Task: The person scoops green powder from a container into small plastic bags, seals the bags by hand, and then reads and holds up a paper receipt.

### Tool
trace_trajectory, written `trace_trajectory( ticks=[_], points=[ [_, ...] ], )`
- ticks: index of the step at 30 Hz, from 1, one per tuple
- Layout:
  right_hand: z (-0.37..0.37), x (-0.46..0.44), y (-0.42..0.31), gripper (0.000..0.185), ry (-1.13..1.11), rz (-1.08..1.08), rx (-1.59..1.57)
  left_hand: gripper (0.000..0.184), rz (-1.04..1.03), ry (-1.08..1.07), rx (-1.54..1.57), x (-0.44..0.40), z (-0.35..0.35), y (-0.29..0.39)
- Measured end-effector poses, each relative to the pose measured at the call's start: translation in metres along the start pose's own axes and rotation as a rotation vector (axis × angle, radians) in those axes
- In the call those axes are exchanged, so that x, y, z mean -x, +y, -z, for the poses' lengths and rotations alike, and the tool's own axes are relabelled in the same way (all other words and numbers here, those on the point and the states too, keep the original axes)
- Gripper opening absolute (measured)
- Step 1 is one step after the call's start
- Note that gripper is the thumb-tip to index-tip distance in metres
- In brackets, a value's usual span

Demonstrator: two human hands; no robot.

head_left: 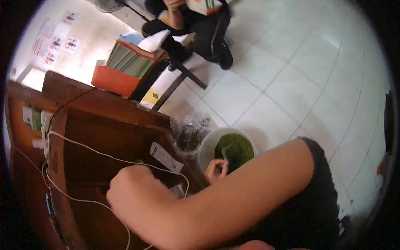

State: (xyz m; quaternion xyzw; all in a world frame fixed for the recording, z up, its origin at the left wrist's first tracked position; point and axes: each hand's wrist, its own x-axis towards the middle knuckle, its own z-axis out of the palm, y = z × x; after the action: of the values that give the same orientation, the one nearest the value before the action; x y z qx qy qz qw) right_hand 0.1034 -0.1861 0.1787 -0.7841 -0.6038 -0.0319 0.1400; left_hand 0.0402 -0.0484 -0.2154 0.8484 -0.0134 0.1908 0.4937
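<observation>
My right arm crosses the view from the dark sleeve. My right hand (132, 183) is closed like a fist over the brown wooden desk, slightly blurred. Its fingertips and anything in them are hidden. Behind that arm, my left hand (216, 168) pinches a thin, pale, translucent piece (227, 152), possibly plastic, at the near side of a white tub (204, 146). Green, finely shredded or powdery material (239, 146) fills much of the tub. A printed paper slip (166, 157) lies on the desk beyond my right hand, close to a white cable (112, 158).
Crumpled clear plastic bags (189, 131) lie beside the tub. An orange box (114, 79) with packed green packets stands beyond the desk (96, 121). Another person (193, 31) sits on the tiled floor (275, 71) at the top, holding a pale packet. Posters hang at left.
</observation>
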Motion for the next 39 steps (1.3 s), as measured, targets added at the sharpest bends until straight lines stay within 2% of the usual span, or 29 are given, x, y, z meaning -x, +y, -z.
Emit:
trace_trajectory(
  ticks=[1, 3, 5, 7, 9, 10, 12, 13, 14, 15, 16, 17, 19, 21, 23, 27, 29, 30, 32, 33, 35, 39],
  points=[
    [-0.01, -0.006, 0.0, 0.011, -0.022, -0.029, 0.003, 0.006, 0.013, 0.01, 0.016, 0.001, 0.0, -0.002],
    [-0.071, -0.026, 0.024, 0.008, 0.257, 0.073, -0.133, 0.006, 0.036, 0.03, 0.04, 0.004, 0.0, -0.009],
    [-0.113, -0.009, 0.045, 0.011, 0.204, -0.006, -0.175, 0.006, 0.056, 0.053, 0.046, 0.008, 0.004, -0.015],
    [-0.161, 0.018, 0.069, 0.024, -0.154, -0.136, -0.175, 0.006, 0.095, 0.076, 0.073, 0.016, 0.004, -0.022],
    [-0.204, 0.054, 0.073, 0.034, -0.123, -0.321, -0.178, 0.006, 0.173, 0.097, 0.2, 0.019, 0.008, -0.021],
    [-0.218, 0.065, 0.071, 0.039, -0.109, -0.407, -0.201, 0.008, 0.268, 0.087, 0.388, 0.013, 0.015, 0.0],
    [-0.233, 0.076, 0.062, 0.04, -0.165, -0.522, -0.402, 0.015, 0.237, 0.102, 0.363, 0.017, 0.023, 0.006],
    [-0.242, 0.082, 0.06, 0.04, -0.158, -0.489, -0.388, 0.021, 0.221, 0.077, 0.347, 0.017, 0.026, 0.011],
    [-0.252, 0.087, 0.058, 0.04, -0.031, -0.539, -0.602, 0.02, 0.301, 0.07, 0.311, 0.015, 0.031, 0.026],
    [-0.261, 0.091, 0.054, 0.04, 0.09, -0.576, -0.822, 0.02, 0.286, 0.11, 0.296, 0.014, 0.034, 0.037],
    [-0.268, 0.095, 0.051, 0.04, 0.085, -0.518, -0.815, 0.02, 0.324, 0.079, 0.378, 0.014, 0.037, 0.046],
    [-0.272, 0.095, 0.051, 0.036, 0.22, -0.547, -0.859, 0.019, 0.348, 0.071, 0.452, 0.009, 0.041, 0.051],
    [-0.265, 0.08, 0.049, 0.027, 0.45, -0.581, -1.041, 0.022, 0.304, 0.089, 0.397, 0.004, 0.041, 0.045],
    [-0.283, 0.072, 0.059, 0.024, 0.46, -0.497, -0.972, 0.025, 0.354, 0.117, 0.331, -0.009, 0.049, 0.08],
    [-0.279, 0.064, 0.062, 0.016, 0.583, -0.553, -1.122, 0.025, 0.25, 0.183, 0.117, -0.017, 0.052, 0.092],
    [-0.261, 0.052, 0.059, 0.013, 0.584, -0.535, -1.052, 0.025, 0.194, 0.279, 0.137, -0.026, 0.063, 0.108],
    [-0.272, 0.051, 0.064, 0.014, 0.615, -0.506, -1.19, 0.024, 0.272, 0.213, 0.152, -0.027, 0.071, 0.117],
    [-0.272, 0.051, 0.062, 0.014, 0.625, -0.495, -1.202, 0.023, 0.24, 0.211, 0.067, -0.028, 0.071, 0.109],
    [-0.267, 0.053, 0.056, 0.015, 0.713, -0.474, -1.006, 0.023, 0.223, 0.175, 0.068, -0.027, 0.074, 0.102],
    [-0.252, 0.059, 0.051, 0.015, 0.728, -0.472, -1.012, 0.023, 0.214, 0.142, 0.088, -0.027, 0.074, 0.101],
    [-0.212, 0.073, 0.04, 0.019, 0.58, -0.556, -0.951, 0.023, 0.222, 0.12, 0.162, -0.029, 0.07, 0.104],
    [-0.207, 0.082, 0.047, 0.024, 0.514, -0.532, -1.014, 0.021, 0.296, 0.054, 0.296, -0.031, 0.065, 0.125]
  ],
)
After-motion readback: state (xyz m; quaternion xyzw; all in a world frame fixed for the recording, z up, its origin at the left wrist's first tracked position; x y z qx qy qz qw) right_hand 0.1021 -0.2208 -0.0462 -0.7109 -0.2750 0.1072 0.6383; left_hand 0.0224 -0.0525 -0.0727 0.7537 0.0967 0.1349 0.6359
